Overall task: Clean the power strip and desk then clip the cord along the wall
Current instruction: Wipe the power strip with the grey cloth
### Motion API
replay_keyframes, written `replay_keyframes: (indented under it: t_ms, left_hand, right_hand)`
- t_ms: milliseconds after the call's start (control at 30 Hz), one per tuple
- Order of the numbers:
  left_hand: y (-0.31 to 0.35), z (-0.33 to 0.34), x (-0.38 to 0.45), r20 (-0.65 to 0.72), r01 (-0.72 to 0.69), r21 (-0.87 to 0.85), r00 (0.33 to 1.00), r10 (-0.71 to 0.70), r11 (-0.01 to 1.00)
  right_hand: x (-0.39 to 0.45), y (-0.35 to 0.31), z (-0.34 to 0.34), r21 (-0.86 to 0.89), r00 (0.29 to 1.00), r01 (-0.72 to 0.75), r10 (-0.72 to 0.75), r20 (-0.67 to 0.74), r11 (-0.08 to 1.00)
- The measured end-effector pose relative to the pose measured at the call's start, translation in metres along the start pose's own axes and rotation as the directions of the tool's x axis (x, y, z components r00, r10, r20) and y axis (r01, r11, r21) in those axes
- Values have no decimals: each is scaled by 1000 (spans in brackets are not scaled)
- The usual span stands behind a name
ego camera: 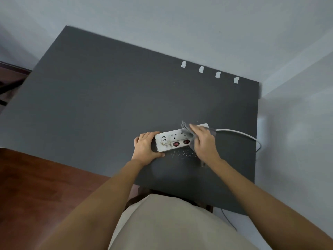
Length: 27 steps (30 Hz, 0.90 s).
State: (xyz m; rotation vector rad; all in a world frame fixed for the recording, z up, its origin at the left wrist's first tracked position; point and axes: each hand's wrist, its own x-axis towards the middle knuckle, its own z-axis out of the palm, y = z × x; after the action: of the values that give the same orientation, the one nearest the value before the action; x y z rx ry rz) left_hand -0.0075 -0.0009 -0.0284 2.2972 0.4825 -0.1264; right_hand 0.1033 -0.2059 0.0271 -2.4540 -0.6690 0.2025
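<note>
Closest in, your two bare forearms reach out over a beige lap toward the dark grey table. Your left hand curls around the near end of the white power strip, fingers over the top edge and thumb along the lower edge, pinning it flat. Your right hand lies flat, fingers together, pressing a grey cloth onto the strip's far half. The strip sits toward the table's right side, its white cord trailing off the right edge toward the wall.

Brown grime shows around the USB end (that patch looks the dirtiest), and pale crumbs lie scattered on the table just below the strip. I'd work the cloth in short strokes toward that stained end, pressing into the socket recesses, and keep the left hand firm so the strip doesn't skate. Sweep debris one way, so the crumbs gather for the table wipe.

Four white clips wait in a row along the table's far edge by the wall, cord not yet in them.
</note>
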Motion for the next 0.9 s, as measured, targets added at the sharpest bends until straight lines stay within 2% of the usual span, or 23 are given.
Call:
replay_keyframes:
  t_ms: [33, 100, 167, 233, 333, 400, 467, 567, 633, 733, 833, 900]
  left_hand:
    - [-1, 0, 0, 6, -1, -18, 1000, 1, 1000]
    - [-2, -1, 0, 3, 1, -48, 1000, 0, 999]
    - [-1, -2, 0, 0, 8, -60, 1000, -8, 998]
    - [-2, -2, 0, 9, 8, -62, 1000, -7, 998]
    - [-3, -4, 0, 18, -1, -73, 1000, 2, 997]
    - [-3, -4, 1, 18, -3, -73, 1000, 4, 997]
    - [-2, -3, 2, 14, 0, -73, 1000, 1, 997]
    - [-1, -2, 3, 7, 8, -79, 1000, -8, 997]
    - [0, 0, 3, 5, 11, -78, 1000, -11, 997]
    - [-1, 1, 2, -5, 8, -62, 1000, -8, 998]
    - [-2, 1, 2, -20, -15, -42, 1000, 15, 999]
    - [-2, 0, 2, -24, -22, -38, 999, 21, 999]
  right_hand:
    - [10, -7, 9, -6, 1000, -19, 20, 20, 1000]
    - [19, -23, 32, -16, 986, -5, 8, 167, 1000]
    - [13, -34, 52, -45, 961, 65, -50, 273, 997]
    - [0, -31, 61, -67, 939, 156, -127, 321, 986]
    - [-22, -17, 51, -41, 869, 312, -267, 416, 949]
    - [-32, -7, 34, -17, 823, 343, -292, 487, 939]
    - [-34, -2, 12, -23, 832, 310, -260, 491, 950]
    - [-18, -4, -4, -18, 959, 172, -164, 230, 985]
    - [-2, -14, 8, -26, 985, 92, -87, 148, 995]
    - [-5, -37, 48, -56, 939, 74, -50, 339, 996]
    - [-33, -34, 56, -45, 883, 216, -175, 435, 975]
    - [-47, -19, 38, -22, 847, 245, -203, 491, 969]
